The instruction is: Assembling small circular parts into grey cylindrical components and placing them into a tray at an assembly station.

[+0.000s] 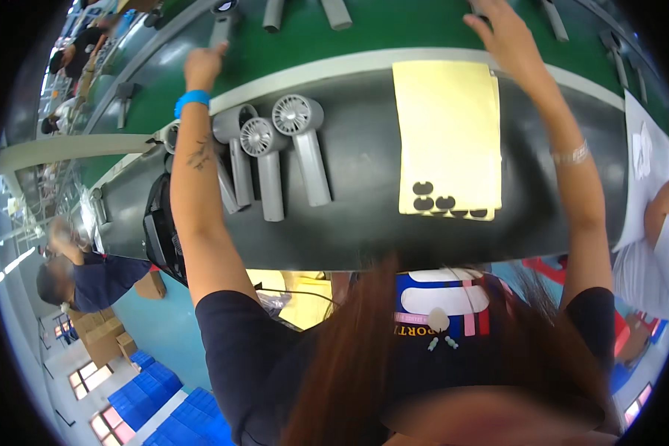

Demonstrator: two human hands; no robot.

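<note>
Reaching forward over the green belt, my left hand (pixel 204 68) is closed round the lower end of a grey handheld fan (pixel 222 31). My right hand (pixel 504 33) stretches over the belt at the top edge, thumb and fingers apart; its fingertips are partly cut off. Several grey handheld fans (pixel 310 160) lie on the black worktop beside my left forearm, round heads away from me and handles toward me. Between my arms rests a stack of yellow sheets (pixel 450 126), with a few black oval stickers (pixel 423 189) near its front edge.
More grey fans (pixel 555 20) lie along the green belt (pixel 379 30), behind a pale rail (pixel 349 59). A black mesh-like item (pixel 163 227) stands by the worktop's left end. Other people (pixel 100 282) work at left and right. Blue crates (pixel 145 390) and cartons (pixel 100 331) stand at lower left.
</note>
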